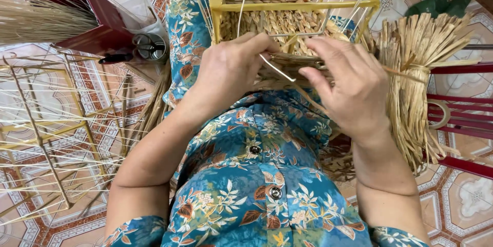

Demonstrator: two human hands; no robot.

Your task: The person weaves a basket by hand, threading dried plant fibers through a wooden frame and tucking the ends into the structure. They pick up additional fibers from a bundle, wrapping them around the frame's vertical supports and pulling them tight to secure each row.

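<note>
A partly woven straw basket on a yellow wire frame (295, 4) rests on my lap, its braided weave (267, 21) filling the frame's side. My left hand (231, 69) pinches a pale upright spoke and a straw strand at the basket's near edge. My right hand (352, 85) grips a twisted straw strand (287, 59) beside it, fingers curled over the weave. Both hands touch the basket rim. My blue floral dress fills the lower middle.
A bundle of dried straw (416, 77) hangs at my right over a red chair frame (457, 116). An empty wire frame with pale spokes (46, 134) lies on the tiled floor at left. A dark red box (97, 21), a small jar with scissors (150, 46) sit behind it.
</note>
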